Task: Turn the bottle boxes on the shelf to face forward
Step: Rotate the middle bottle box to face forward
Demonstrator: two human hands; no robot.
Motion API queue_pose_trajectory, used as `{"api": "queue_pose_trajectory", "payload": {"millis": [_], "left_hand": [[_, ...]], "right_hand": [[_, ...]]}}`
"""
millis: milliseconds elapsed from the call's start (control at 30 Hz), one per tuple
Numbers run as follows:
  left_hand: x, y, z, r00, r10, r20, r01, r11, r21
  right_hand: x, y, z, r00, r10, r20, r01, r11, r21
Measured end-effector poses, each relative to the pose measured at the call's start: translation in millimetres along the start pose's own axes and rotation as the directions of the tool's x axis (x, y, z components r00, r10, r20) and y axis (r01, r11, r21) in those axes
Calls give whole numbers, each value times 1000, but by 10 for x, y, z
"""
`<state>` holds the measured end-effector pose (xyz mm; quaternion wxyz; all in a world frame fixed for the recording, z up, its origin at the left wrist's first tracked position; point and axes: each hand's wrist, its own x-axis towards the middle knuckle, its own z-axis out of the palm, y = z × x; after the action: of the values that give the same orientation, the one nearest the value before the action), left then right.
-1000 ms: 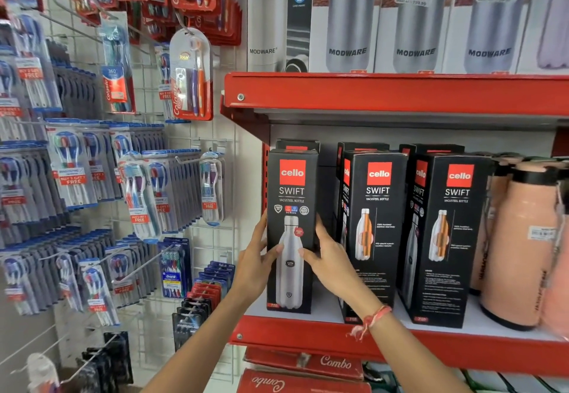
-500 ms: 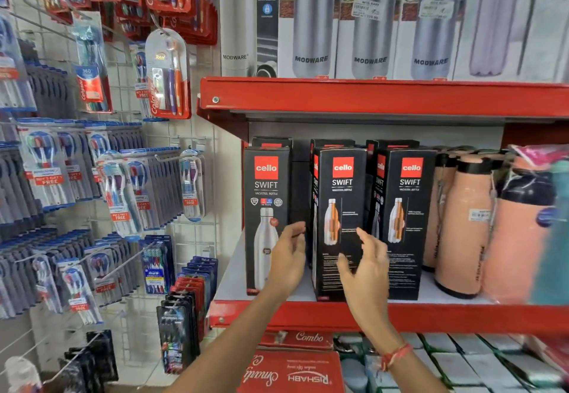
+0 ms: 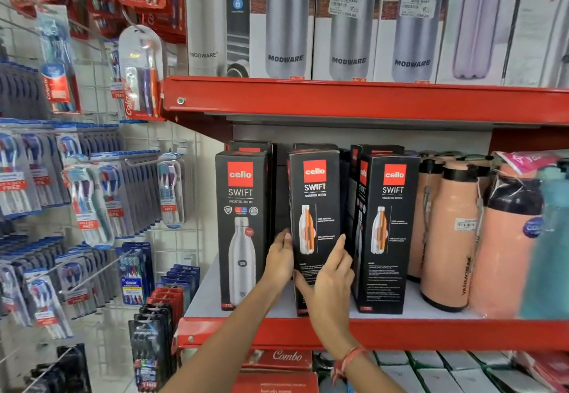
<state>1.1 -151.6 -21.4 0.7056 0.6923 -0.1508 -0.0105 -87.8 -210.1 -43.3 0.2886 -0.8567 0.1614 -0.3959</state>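
Three black bottle boxes stand in the front row on the red shelf (image 3: 462, 332). The left box (image 3: 241, 229) shows a full steel bottle on its face. The middle box (image 3: 314, 208) shows a cutaway bottle and leans slightly. My left hand (image 3: 278, 261) presses on its left edge and my right hand (image 3: 332, 281) grips its lower right edge. The right box (image 3: 386, 232) shows the same cutaway side and is angled, with its left side panel visible. More black boxes stand behind.
Peach flasks (image 3: 449, 238) crowd the shelf right of the boxes, with a teal bottle (image 3: 548, 248) at the far right. White bottle boxes (image 3: 348, 23) fill the upper shelf. Toothbrush packs (image 3: 92, 204) hang on the grid wall at left. Red boxes (image 3: 277, 358) lie below.
Both hands left the left box and moved right onto the middle box, now gripping its two edges. The camera view shifted right and came closer.
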Motion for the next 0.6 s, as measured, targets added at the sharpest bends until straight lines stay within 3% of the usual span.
{"api": "queue_pose_trajectory", "payload": {"millis": [133, 300, 600], "left_hand": [[-23, 77, -24, 1000, 20, -1, -20, 996, -87], [-362, 248, -111, 991, 125, 56, -117, 985, -123], [-1086, 488, -287, 945, 278, 171, -284, 959, 9]], "right_hand": [[86, -46, -194, 993, -114, -9, 113, 991, -78], [45, -45, -567, 980, -186, 76, 190, 980, -57], [-106, 287, -1132, 918, -238, 319, 164, 957, 241]]}}
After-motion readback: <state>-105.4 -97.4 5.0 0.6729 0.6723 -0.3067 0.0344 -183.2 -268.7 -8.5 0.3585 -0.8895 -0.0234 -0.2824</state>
